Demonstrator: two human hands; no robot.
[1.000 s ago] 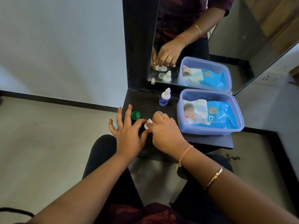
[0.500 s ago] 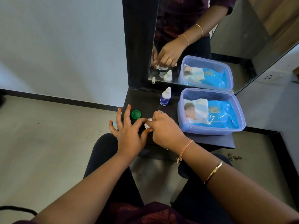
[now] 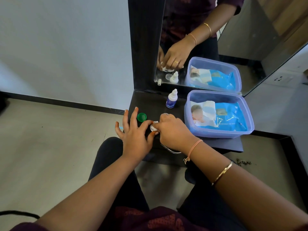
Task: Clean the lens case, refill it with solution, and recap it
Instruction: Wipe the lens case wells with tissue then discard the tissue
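The white lens case [image 3: 153, 127] lies on the black shelf [image 3: 150, 104], mostly hidden between my hands. My left hand [image 3: 135, 135] pinches its left end with thumb and forefinger, the other fingers spread. My right hand [image 3: 173, 130] covers its right part, fingertips closed on a small white wipe pressed against the case. A green cap [image 3: 141, 117] lies loose just behind my left fingers. A second, clear cap [image 3: 164, 114] peeks out behind my right knuckles. The small white solution bottle [image 3: 171, 99] with a blue label stands upright farther back.
A lilac plastic box [image 3: 221, 134] holding a blue pack of wet wipes fills the shelf's right half. A mirror [image 3: 250, 47] stands behind the shelf and repeats the scene. A metal handle [image 3: 171, 151] hangs under the shelf's front edge, above my knees.
Both hands stay at the case in the same grip. My right fingertips shift slightly on it. Nothing else on the shelf has moved.
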